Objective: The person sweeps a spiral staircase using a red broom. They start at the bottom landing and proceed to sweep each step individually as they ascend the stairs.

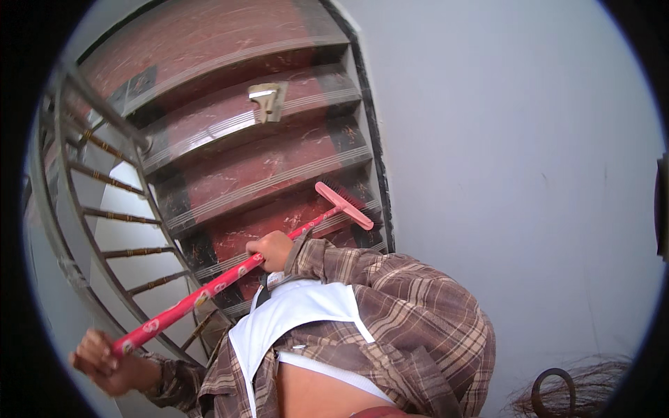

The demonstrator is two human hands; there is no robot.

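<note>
A broom with a pink-red printed handle (201,297) slants across the view, held in both hands. My left hand (107,363) is wrapped around the top end of the handle at the lower left, near the railing. Lower on the handle, my right hand (274,251) grips it in front of my chest. The pink broom head (345,206), with dark bristles, is at a stair step by the wall, its bristles turned to the upper right. Whether they touch the step cannot be told.
Red and black stone stairs (256,172) with ridged edges fill the upper middle. A small beige hand tool (266,102) lies on a step. A metal railing (99,251) with gold-banded bars runs along the left. A pale wall (496,157) with black edging stands at the right.
</note>
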